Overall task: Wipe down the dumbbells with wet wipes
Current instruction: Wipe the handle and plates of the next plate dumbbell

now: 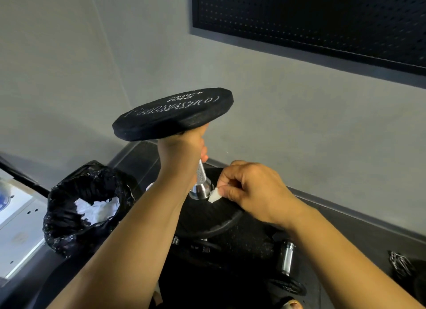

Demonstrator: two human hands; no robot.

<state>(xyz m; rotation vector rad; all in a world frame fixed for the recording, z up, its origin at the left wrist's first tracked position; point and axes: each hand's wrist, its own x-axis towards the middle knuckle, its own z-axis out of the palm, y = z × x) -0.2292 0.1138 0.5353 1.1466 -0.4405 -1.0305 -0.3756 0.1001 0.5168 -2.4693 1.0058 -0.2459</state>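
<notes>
A black dumbbell (173, 115) stands nearly upright in the middle of the view, its upper plate tilted toward me and its lower plate (214, 218) below. My left hand (182, 152) is closed around the knurled chrome handle just under the upper plate. My right hand (251, 191) pinches a small white wet wipe (215, 196) against the chrome collar (201, 191) where the handle meets the lower plate.
A black bin bag (69, 216) holding crumpled white wipes sits at the left. Another dumbbell with a chrome handle (287, 258) lies lower right on the dark floor. A grey wall and a black perforated panel (322, 20) are behind. A white surface (16, 216) is at far left.
</notes>
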